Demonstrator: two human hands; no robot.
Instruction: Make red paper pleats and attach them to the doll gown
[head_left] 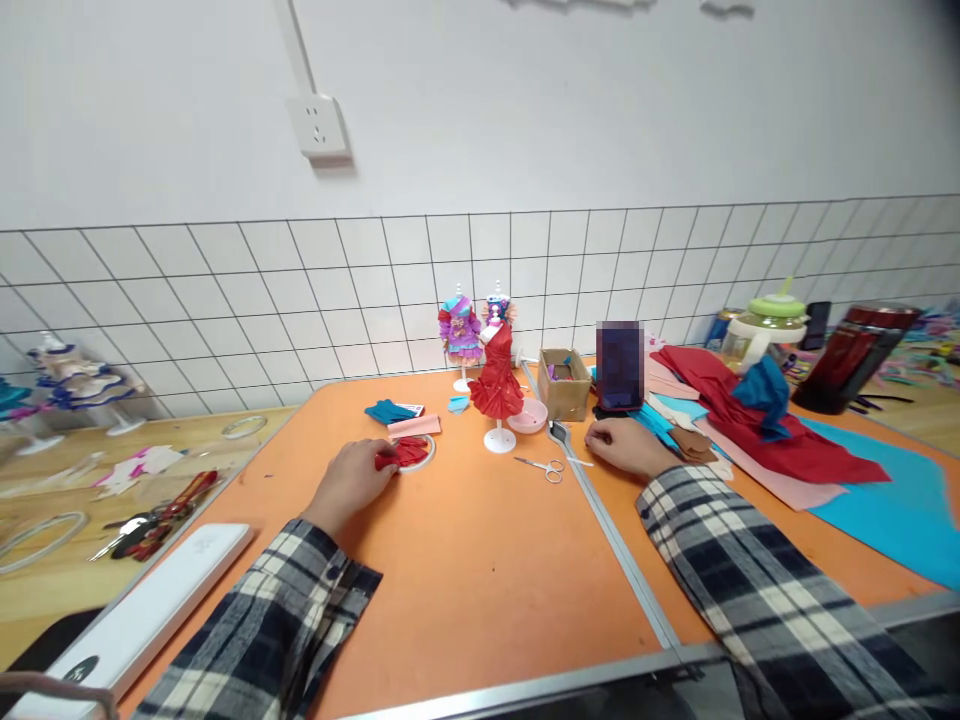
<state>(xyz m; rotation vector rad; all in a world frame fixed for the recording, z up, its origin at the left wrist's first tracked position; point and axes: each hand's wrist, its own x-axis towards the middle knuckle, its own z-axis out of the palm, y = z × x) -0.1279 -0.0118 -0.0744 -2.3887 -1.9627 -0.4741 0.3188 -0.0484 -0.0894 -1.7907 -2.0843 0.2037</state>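
My left hand (360,475) is at the left of the orange table, its fingertips closed on the edge of a piece of red fabric (411,452). That fabric lies within a thin white ring (431,455). My right hand (626,447) rests on the table at the right with curled fingers, and nothing shows in it. Between the hands stands a small dress form in a ruffled red dress (495,375). Small scissors (551,468) lie in front of it. A pink strip of fabric (415,426) and a folded teal piece (388,411) lie behind the left hand.
Behind stand another dressed form (460,335), a cardboard box (564,390), a pink bowl (529,415) and an upright phone (620,365). Coloured fabric (795,440), a jug (765,335) and a dark red tumbler (847,360) are right. A white power bank (150,620) lies front left.
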